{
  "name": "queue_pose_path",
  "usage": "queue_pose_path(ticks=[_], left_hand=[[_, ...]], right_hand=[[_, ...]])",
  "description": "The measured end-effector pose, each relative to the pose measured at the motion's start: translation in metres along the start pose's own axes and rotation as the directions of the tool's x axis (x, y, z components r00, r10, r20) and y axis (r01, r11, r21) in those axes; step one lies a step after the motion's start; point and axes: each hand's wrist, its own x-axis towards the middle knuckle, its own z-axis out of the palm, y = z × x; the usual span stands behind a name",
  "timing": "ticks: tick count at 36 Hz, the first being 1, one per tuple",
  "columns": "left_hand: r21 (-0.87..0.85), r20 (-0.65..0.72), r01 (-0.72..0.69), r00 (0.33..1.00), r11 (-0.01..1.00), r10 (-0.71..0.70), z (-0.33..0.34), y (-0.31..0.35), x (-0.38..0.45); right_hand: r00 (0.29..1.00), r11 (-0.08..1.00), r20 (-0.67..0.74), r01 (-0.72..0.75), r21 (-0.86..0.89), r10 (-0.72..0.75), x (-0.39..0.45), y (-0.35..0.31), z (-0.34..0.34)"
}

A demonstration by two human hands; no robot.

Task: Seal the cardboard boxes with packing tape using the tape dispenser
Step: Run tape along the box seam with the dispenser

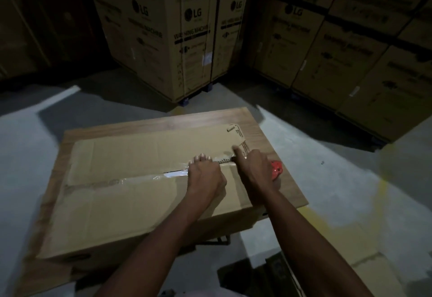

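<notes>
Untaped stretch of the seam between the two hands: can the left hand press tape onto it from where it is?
Probably yes. The left hand already lies fingers-down on the box seam beside that gap, with nothing between; the right hand with the red dispenser sits just past it.

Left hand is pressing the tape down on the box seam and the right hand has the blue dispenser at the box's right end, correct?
Not quite: the dispenser is red, not blue, as the head view shows. The left hand presses the tape on the box seam; the right hand holds the dispenser.
</notes>
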Motion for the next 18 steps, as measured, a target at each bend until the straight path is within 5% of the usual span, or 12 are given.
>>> queue_pose_path(ticks=[8,14,18], left_hand=[[-0.193,-0.086,0.153,0.981,0.969,-0.173,-0.007,-0.004,0.006],[-0.103,-0.107,0.255,0.958,0.962,-0.265,-0.008,0.010,0.009],[-0.060,-0.113,0.263,0.957,0.963,-0.269,-0.007,0.022,0.008]], right_hand=[[0.999,0.998,-0.012,0.044,0.053,-0.044,0.023,0.015,0.002],[0.994,0.996,0.067,0.085,-0.023,-0.083,0.012,0.014,0.012],[0.938,0.905,0.163,0.339,-0.258,-0.305,0.008,0.019,0.016]])
